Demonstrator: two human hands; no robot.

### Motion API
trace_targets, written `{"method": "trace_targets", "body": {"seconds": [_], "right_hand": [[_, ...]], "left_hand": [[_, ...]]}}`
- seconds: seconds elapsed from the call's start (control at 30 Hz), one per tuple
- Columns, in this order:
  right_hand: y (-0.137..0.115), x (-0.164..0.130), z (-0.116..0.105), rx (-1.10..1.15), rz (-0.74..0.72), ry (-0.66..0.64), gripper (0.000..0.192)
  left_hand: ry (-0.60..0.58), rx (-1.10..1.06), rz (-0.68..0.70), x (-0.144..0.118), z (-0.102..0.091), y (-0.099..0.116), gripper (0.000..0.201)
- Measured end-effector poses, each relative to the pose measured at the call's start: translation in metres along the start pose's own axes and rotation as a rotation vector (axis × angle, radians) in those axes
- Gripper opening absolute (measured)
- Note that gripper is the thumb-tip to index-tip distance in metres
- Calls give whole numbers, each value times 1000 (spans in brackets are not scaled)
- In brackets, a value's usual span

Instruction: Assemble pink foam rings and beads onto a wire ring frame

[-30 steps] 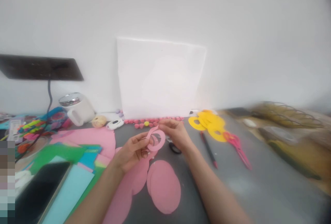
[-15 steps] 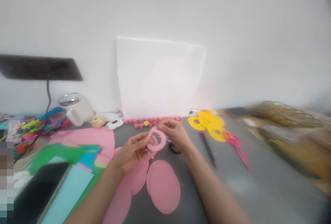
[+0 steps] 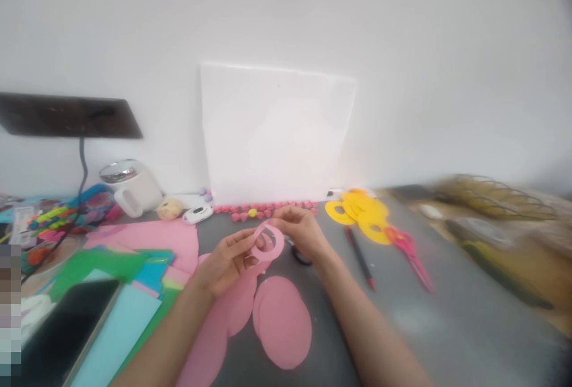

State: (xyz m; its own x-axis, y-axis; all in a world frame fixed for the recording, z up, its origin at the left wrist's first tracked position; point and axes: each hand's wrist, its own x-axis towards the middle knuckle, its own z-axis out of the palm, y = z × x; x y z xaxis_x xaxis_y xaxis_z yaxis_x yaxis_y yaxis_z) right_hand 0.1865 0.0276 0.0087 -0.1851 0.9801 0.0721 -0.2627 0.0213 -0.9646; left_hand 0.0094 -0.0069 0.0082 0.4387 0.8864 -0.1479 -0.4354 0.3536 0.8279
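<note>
A pink paper ring (image 3: 278, 250) is held up between my two hands above the dark tabletop. My left hand (image 3: 223, 265) pinches its left edge between thumb and fingers. At its upper right edge, the fingertips of my right hand (image 3: 300, 232) are closed on the paper. Just below lie overlapping pink paper ovals (image 3: 286, 327), and larger pink pieces (image 3: 210, 333) spread under my left forearm. A black loop (image 3: 300, 256), perhaps a scissors handle, shows partly beneath my right hand; the remainder is hidden.
Yellow paper rings (image 3: 366, 208), a dark pen (image 3: 361, 259) and pink scissors (image 3: 411, 253) lie right. On the left are a phone (image 3: 67, 333), coloured sheets (image 3: 102, 268) and a white mug (image 3: 140, 190). Pink beads (image 3: 268, 209) line the back before a white board (image 3: 277, 136).
The pink ring has shifted slightly left and its opening looks rounder, with its upper edge more level. Both hands keep their hold; the other things have not moved.
</note>
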Motion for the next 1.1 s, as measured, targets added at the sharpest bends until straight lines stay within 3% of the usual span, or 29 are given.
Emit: {"method": "trace_targets", "body": {"seconds": [0.27,0.57,0.7,0.87,1.1], "right_hand": [[-1,1,2,-9,-4,24,21],[4,2,-2,-11,-1,-65,22],[7,3,-3,-16,-3,-32,17],[5,3,-1,-56,-8,6,15],[3,2,-1,-45,25,-50,20]], "left_hand": [[27,-6,-19,2,-5,-4,14],[79,-67,-21,3,-7,-3,16],[89,-25,-68,2,-4,-3,14],[16,58,-73,-1,1,-2,21],[87,73,-23,0,3,1,18]]}}
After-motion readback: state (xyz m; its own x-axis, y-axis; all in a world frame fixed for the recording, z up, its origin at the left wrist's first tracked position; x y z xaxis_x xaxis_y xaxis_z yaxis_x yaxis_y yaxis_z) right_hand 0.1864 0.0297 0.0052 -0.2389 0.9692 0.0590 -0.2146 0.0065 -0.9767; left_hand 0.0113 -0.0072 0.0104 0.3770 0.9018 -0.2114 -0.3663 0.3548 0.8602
